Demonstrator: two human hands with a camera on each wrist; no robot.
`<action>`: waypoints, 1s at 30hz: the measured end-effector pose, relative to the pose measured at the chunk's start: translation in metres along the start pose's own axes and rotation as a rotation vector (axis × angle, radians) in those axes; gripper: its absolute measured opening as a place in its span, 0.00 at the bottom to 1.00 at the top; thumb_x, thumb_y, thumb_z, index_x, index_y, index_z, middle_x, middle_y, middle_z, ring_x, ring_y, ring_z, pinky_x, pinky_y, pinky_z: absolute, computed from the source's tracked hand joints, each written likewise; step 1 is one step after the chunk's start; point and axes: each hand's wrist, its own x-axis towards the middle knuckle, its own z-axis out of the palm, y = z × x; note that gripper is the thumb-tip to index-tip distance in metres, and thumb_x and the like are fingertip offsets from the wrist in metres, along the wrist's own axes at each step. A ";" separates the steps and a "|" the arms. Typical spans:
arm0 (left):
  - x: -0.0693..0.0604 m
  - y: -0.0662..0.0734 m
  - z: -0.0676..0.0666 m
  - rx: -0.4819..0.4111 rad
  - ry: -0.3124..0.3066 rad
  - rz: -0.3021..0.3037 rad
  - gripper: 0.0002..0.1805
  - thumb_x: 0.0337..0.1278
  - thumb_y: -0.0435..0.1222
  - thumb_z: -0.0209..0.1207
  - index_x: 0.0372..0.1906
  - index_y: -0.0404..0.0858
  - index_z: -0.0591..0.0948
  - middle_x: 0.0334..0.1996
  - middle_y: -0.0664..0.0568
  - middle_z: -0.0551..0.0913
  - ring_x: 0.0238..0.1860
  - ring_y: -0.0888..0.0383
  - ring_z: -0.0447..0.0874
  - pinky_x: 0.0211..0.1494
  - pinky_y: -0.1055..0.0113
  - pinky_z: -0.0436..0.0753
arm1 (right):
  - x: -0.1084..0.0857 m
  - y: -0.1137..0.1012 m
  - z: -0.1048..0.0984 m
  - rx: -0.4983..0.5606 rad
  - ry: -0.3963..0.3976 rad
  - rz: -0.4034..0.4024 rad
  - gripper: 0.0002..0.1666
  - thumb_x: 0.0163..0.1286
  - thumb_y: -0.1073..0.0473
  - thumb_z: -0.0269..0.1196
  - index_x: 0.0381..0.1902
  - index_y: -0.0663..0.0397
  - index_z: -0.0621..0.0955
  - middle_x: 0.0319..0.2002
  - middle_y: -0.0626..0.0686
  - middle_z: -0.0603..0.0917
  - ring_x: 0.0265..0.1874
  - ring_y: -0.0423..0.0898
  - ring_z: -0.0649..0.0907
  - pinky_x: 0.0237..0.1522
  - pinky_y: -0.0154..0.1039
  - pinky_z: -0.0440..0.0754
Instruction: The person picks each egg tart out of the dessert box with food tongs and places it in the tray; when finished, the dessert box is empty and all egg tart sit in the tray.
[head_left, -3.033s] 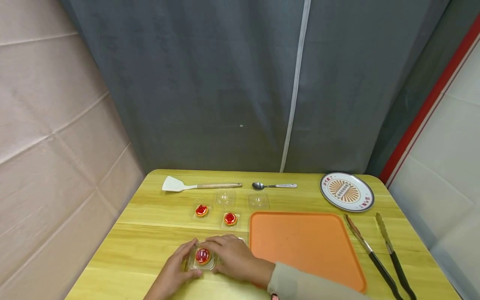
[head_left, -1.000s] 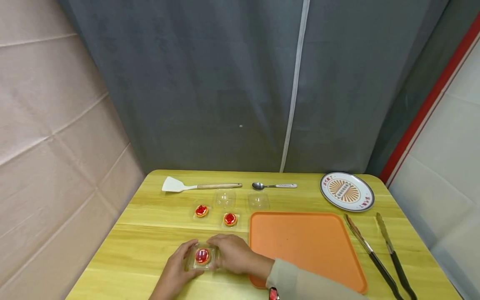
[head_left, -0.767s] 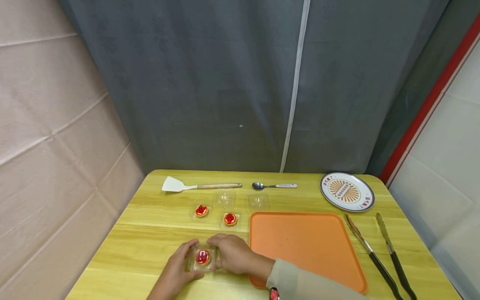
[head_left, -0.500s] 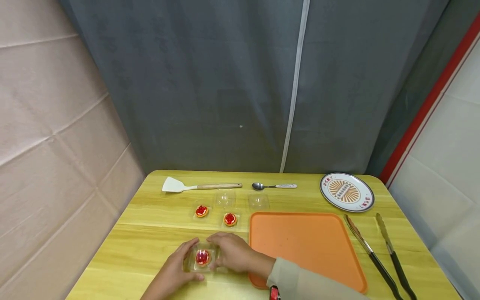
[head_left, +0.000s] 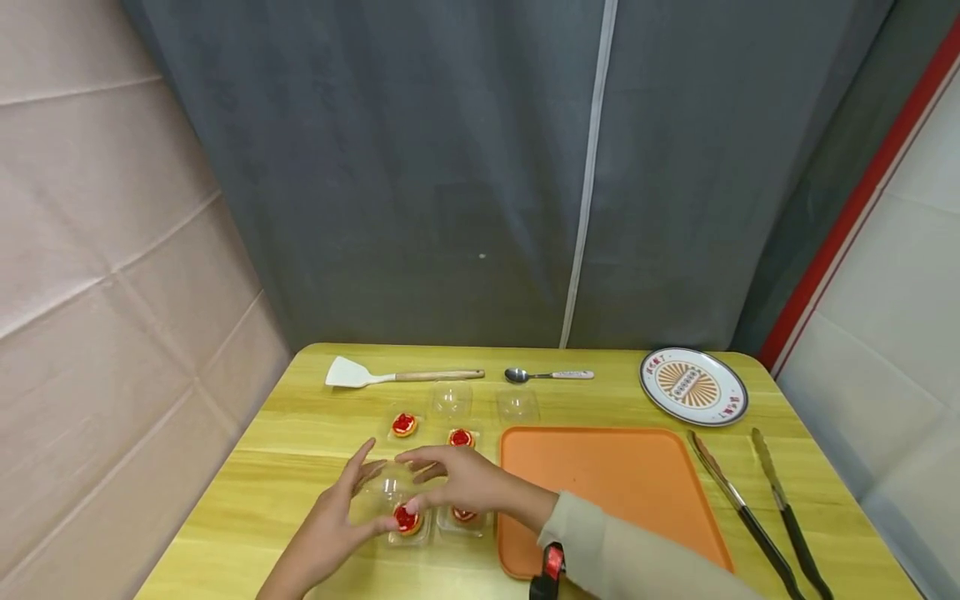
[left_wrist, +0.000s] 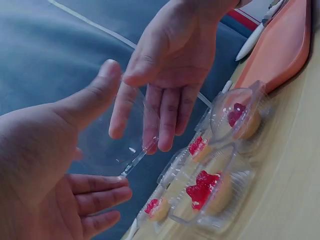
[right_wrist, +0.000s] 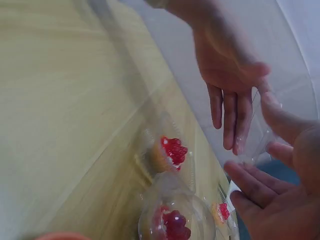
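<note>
A clear domed plastic lid (head_left: 392,485) is held in the air between both hands. My left hand (head_left: 330,521) grips its left side with thumb and fingers; my right hand (head_left: 468,482) holds the opposite side. In the left wrist view the lid (left_wrist: 117,142) stands tilted between the two hands. Below it, a red-topped tart (head_left: 407,520) sits uncovered on its clear base. Beside that, a tart under a dome (head_left: 463,514) is partly hidden by my right hand. Farther back are two more tarts on clear bases, one at left (head_left: 403,425), one nearer (head_left: 461,437).
Two clear lids (head_left: 452,400) (head_left: 517,405) lie behind the tarts. A white spatula (head_left: 405,375) and a spoon (head_left: 547,375) lie along the back edge. An orange tray (head_left: 615,492) is at right, with a printed plate (head_left: 693,386) and black-handled tongs (head_left: 757,517) beyond.
Half a second ago both hands held the covered tart's box on the table. The lid is now off and raised, the hands have risen, and the covered tart at right has come into view.
</note>
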 end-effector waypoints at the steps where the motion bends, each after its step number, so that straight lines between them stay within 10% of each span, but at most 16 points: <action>1: -0.001 0.002 -0.001 -0.008 0.017 0.021 0.62 0.51 0.45 0.77 0.84 0.53 0.48 0.67 0.39 0.79 0.67 0.31 0.75 0.66 0.29 0.73 | 0.000 0.000 -0.002 0.086 -0.011 0.021 0.35 0.69 0.52 0.72 0.72 0.47 0.76 0.64 0.53 0.83 0.57 0.44 0.85 0.58 0.37 0.84; 9: -0.007 0.007 0.004 0.189 0.179 0.270 0.74 0.36 0.40 0.83 0.85 0.50 0.43 0.59 0.49 0.85 0.52 0.52 0.87 0.55 0.43 0.86 | 0.000 0.008 -0.006 0.721 -0.135 0.189 0.27 0.81 0.56 0.58 0.73 0.59 0.72 0.59 0.67 0.83 0.58 0.61 0.85 0.70 0.59 0.74; 14: -0.006 0.005 0.007 0.344 0.272 0.374 0.69 0.35 0.33 0.82 0.84 0.45 0.52 0.47 0.59 0.86 0.44 0.64 0.85 0.49 0.57 0.89 | 0.000 0.012 -0.003 0.842 -0.211 0.244 0.29 0.83 0.48 0.53 0.72 0.59 0.73 0.62 0.71 0.80 0.55 0.55 0.87 0.70 0.57 0.74; 23: 0.001 -0.007 0.002 0.320 0.300 0.428 0.59 0.40 0.30 0.80 0.80 0.38 0.61 0.33 0.63 0.76 0.34 0.71 0.74 0.38 0.71 0.84 | 0.006 0.013 0.003 0.784 -0.159 0.233 0.29 0.82 0.48 0.56 0.70 0.60 0.75 0.54 0.65 0.86 0.49 0.54 0.90 0.62 0.53 0.83; 30: 0.005 -0.027 -0.006 0.152 0.183 0.173 0.50 0.53 0.35 0.75 0.78 0.30 0.62 0.30 0.61 0.72 0.30 0.69 0.70 0.31 0.73 0.78 | 0.022 0.004 0.017 0.274 0.087 0.126 0.48 0.64 0.59 0.75 0.78 0.52 0.66 0.51 0.54 0.87 0.43 0.47 0.89 0.45 0.39 0.90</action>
